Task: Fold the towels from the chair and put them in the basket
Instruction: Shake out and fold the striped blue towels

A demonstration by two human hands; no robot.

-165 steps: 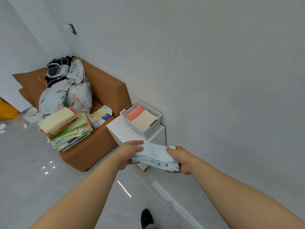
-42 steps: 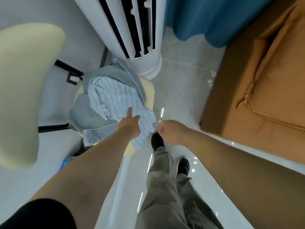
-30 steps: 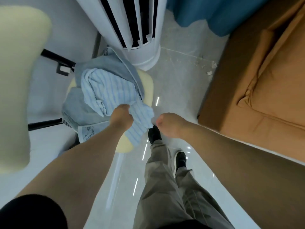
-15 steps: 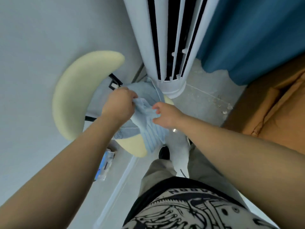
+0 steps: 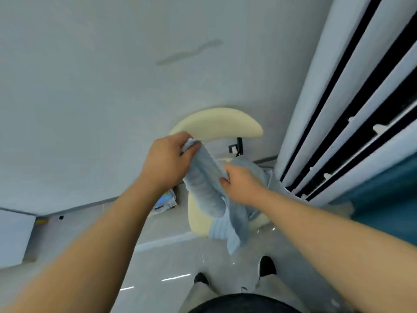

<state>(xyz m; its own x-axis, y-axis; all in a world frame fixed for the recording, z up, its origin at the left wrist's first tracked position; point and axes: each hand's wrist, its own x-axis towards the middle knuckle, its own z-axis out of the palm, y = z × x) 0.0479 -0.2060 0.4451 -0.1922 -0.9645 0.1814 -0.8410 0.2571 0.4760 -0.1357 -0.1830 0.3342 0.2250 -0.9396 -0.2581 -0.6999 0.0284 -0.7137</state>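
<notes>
Nearest stand the person's grey trouser legs [image 5: 203,294] and two black shoes [image 5: 267,266] on the glossy pale floor [image 5: 158,256]. Both bare forearms reach forward from there.

The left hand [image 5: 167,161] grips the upper end of a pale blue striped towel [image 5: 207,188], with its fingers curled round the bunched edge. The right hand [image 5: 242,184] pinches the same towel just beside that grip, lower and to its right. Between the two grips the towel runs as a short slanting band. Below the right hand's grip the rest hangs loose, and its lowest corner ends above the floor, ahead of the shoes.

Behind the hanging part is the cream seat [image 5: 197,220] of the chair; whether the towel touches it cannot be told. A second, greyer cloth [image 5: 255,166] lies on the seat just beyond the right hand. The curved cream backrest [image 5: 216,127] rises just beyond the left hand's grip.

Under the left wrist a small packet [image 5: 165,199] lies by the wall [image 5: 90,98]. To the right of the right hand stands a white tower air conditioner [image 5: 349,109] with dark slots, and beside it a teal curtain [image 5: 388,199].
</notes>
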